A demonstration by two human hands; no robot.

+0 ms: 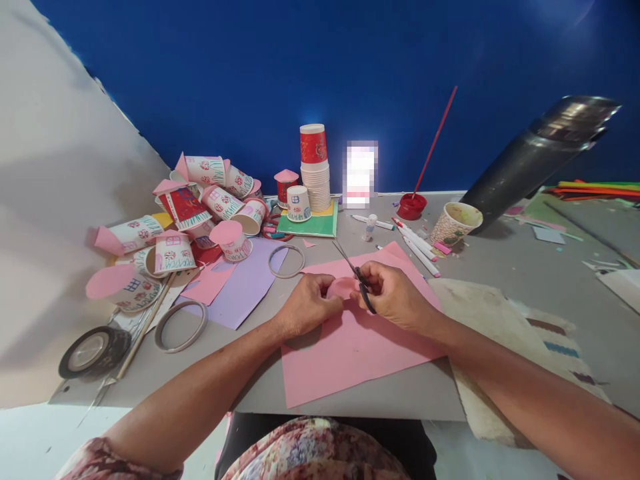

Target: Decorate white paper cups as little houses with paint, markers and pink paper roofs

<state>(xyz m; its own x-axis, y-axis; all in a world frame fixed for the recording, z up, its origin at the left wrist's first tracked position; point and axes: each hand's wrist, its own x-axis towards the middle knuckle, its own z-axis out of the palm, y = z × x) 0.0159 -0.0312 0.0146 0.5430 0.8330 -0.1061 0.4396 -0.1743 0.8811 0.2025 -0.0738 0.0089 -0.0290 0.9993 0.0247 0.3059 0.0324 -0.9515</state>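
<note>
Between my two hands is a small rounded piece of pink paper (343, 288), above a large pink sheet (345, 360) on the table. My left hand (311, 301) pinches this piece at its left edge. In my right hand (393, 293) is a pair of scissors (367, 299), their blades pointing up and away to the left. The fingers of that hand also come close to the paper piece's right edge; whether they touch it I cannot tell. Part of the large sheet is hidden under my hands and forearms.
Decorated paper cups (175, 252) pile up at the left, near a purple sheet (245, 283) and a tape roll (95, 352). Stacked cups (315, 167) stand at the back. Markers (415, 243), a patterned cup (455, 225), a dark flask (525, 163) and a cloth (480, 333) are right.
</note>
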